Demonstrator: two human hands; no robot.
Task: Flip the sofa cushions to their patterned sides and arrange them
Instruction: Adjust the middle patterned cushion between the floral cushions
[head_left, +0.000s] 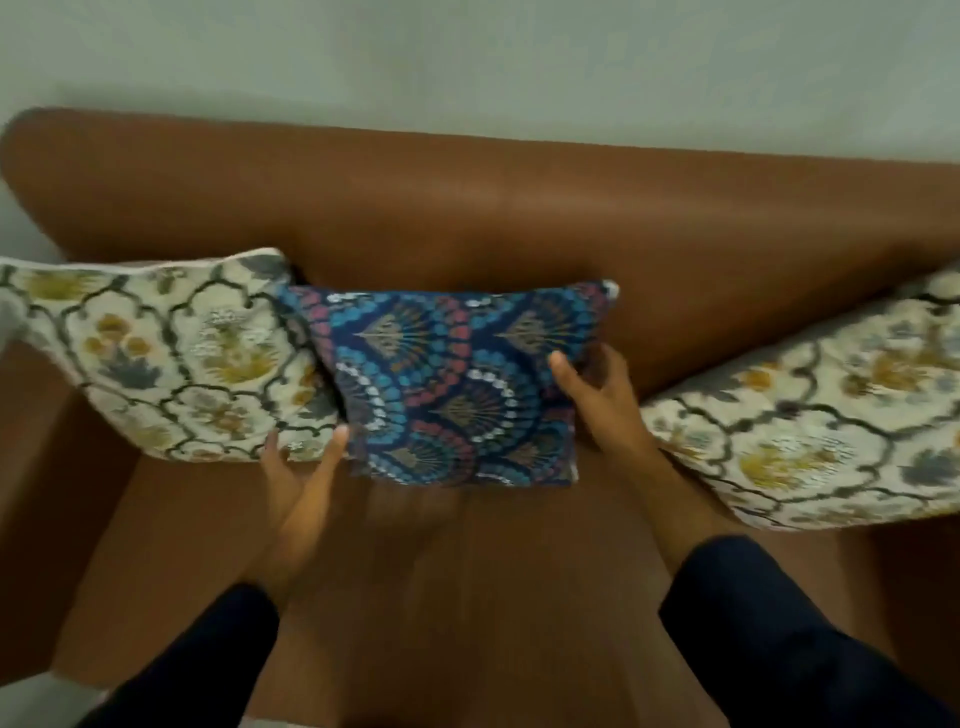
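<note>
Seen from above, a person's two hands frame a dark blue rectangular cushion with a fan pattern in blue, pink and white dots (457, 384). Reaching out of a dark sleeve, the left hand (298, 480) is spread open, its fingertips touching the cushion's lower left corner. By contrast the right hand (597, 395) clasps the cushion's right edge, thumb on the patterned front and fingers curled behind. Patterned side forward, the blue cushion leans against the backrest at the middle of a brown leather sofa (467, 218). Just beside it on the left, a cream square cushion with grey lattice and yellow flowers (166, 358) is overlapped by the blue one's edge. Another cream floral cushion of the same print (821, 415) lies tilted at the right, apart from the blue cushion. Behind the sofa rises a pale wall (467, 57).
</note>
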